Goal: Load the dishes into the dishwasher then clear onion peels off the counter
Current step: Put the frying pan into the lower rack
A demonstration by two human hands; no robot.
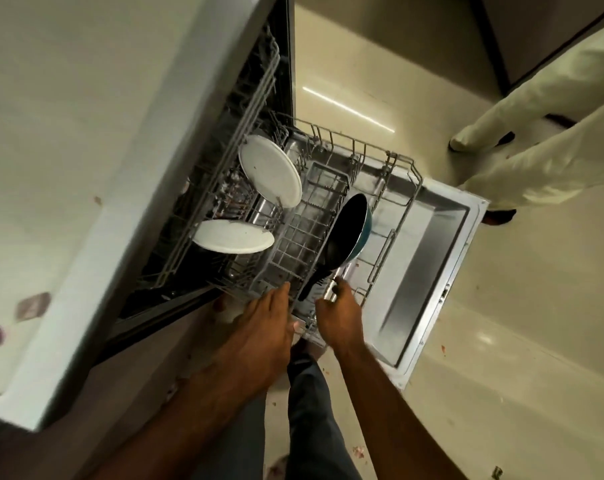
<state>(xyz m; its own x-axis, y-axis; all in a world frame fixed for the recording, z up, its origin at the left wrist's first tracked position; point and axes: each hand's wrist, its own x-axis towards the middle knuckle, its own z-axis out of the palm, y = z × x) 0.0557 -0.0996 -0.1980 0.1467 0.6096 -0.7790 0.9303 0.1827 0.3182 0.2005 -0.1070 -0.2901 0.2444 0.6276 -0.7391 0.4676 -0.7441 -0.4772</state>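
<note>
The dishwasher's lower rack [402,206] is pulled out over the open door [442,258]. Two white plates stand in it, one upright at the back [271,169] and one tilted nearer the counter [233,237]. A teal pan with a black inside [349,233] leans on its side in the rack, its black handle [312,284] pointing toward me. My left hand [262,323] rests on the rack's near edge, fingers fairly straight. My right hand [338,315] grips the rack's near wire rim just right of the pan handle.
The pale counter [68,168] runs along the left, with purple onion peels [32,304] near its edge. Another person in light clothing [536,147] stands beyond the open door. Small scraps lie on the floor [359,452] by my legs.
</note>
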